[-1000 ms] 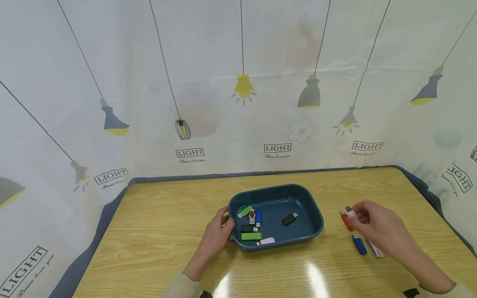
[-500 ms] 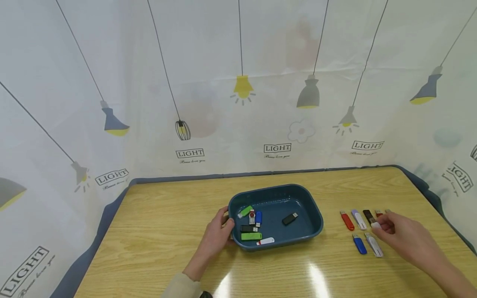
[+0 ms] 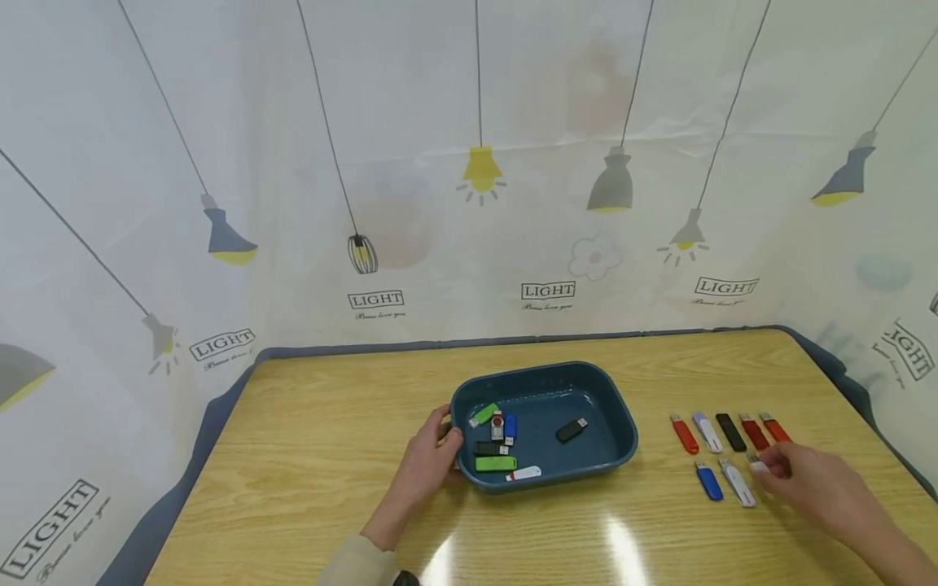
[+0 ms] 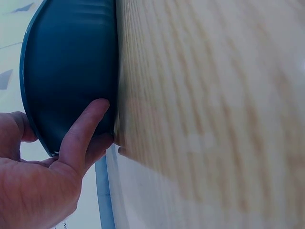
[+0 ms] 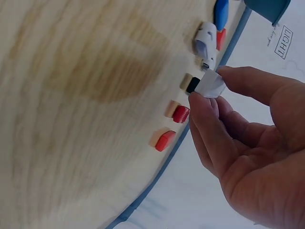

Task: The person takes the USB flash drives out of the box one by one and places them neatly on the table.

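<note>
In the head view my left hand point(image 3: 428, 456) grips the left end of a dark blue plastic basin point(image 3: 623, 439). The left wrist view has its thumb and fingers on either side of the basin wall point(image 4: 71, 57). Over at the right, my right hand point(image 3: 824, 488) pinches a white USB flash drive point(image 5: 209, 85) between thumb and fingertips, just above the table. Beside it, a blue flash drive point(image 3: 708, 482) and a white-grey one point(image 3: 737, 483) lie in a front row. Behind them is a row of red point(image 3: 685, 435), lilac-white point(image 3: 707, 433), black point(image 3: 730, 432), dark red point(image 3: 755, 432) and red-orange point(image 3: 774, 428) drives.
Inside the basin, several flash drives cluster at the left, among them a green one point(image 3: 496, 464) and a white one point(image 3: 523, 473). A lone black drive point(image 3: 572, 430) lies right of centre. A printed curtain point(image 3: 454, 244) hangs behind the wooden table point(image 3: 330, 423).
My right hand has moved to the right and nearer along the drives, uncovering the back row. The left hand and the basin have stayed in place.
</note>
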### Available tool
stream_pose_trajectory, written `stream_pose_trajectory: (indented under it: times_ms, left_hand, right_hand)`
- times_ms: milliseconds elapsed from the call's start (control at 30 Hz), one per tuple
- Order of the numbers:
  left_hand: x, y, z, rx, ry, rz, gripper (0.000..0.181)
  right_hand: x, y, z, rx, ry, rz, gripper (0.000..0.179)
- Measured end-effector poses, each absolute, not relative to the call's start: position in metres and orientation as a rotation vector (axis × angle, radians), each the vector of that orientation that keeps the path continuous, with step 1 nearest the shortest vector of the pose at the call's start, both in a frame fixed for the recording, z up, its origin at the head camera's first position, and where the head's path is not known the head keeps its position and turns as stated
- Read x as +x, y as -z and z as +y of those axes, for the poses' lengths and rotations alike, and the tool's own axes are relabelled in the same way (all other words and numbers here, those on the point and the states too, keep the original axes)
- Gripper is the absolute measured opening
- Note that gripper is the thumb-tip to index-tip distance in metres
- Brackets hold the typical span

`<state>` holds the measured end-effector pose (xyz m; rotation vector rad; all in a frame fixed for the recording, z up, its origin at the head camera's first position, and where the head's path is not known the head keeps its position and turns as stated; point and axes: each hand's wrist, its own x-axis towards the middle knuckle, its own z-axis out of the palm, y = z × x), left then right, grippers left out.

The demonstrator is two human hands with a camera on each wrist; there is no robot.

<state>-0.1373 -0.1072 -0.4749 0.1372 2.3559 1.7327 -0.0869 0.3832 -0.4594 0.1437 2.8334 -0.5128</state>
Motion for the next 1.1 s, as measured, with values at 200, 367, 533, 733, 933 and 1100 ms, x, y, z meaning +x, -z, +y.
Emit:
stream_pose_trajectory:
  times_ms: [200, 367, 533, 733, 933, 1100]
  left_hand:
    - [-0.1375, 0.4752, -0.1073, 0.146, -1.727, 2.361, 0.052]
    - [-0.1372, 0.4746, -0.1074, 0.151, -1.735, 2.355, 0.052]
    - [-0.1371, 0.4747, -0.1080, 0.152, -1.749, 2.339, 0.052]
    - [-0.1375, 0.4751, -0.1083, 0.158, -1.759, 2.328, 0.052]
    - [-0.1375, 0.4748, -0.1083, 0.153, -1.755, 2.330, 0.052]
    - [-0.1364, 0.4734, -0.1081, 0.139, -1.751, 2.319, 0.053]
  right_hand:
    - [-0.0873, 0.4642, 0.3867, 0.110, 0.485, 2.810, 0.034]
    - [-0.0880, 0.4662, 0.3886, 0.084, 0.481, 2.788, 0.027]
    - [-0.0906, 0.4685, 0.3879, 0.106, 0.481, 2.763, 0.026]
    - [-0.0916, 0.4683, 0.3858, 0.113, 0.469, 2.758, 0.026]
    - [-0.0922, 0.4667, 0.3840, 0.129, 0.464, 2.740, 0.030]
    - [-0.0923, 0.4677, 0.3847, 0.136, 0.467, 2.734, 0.032]
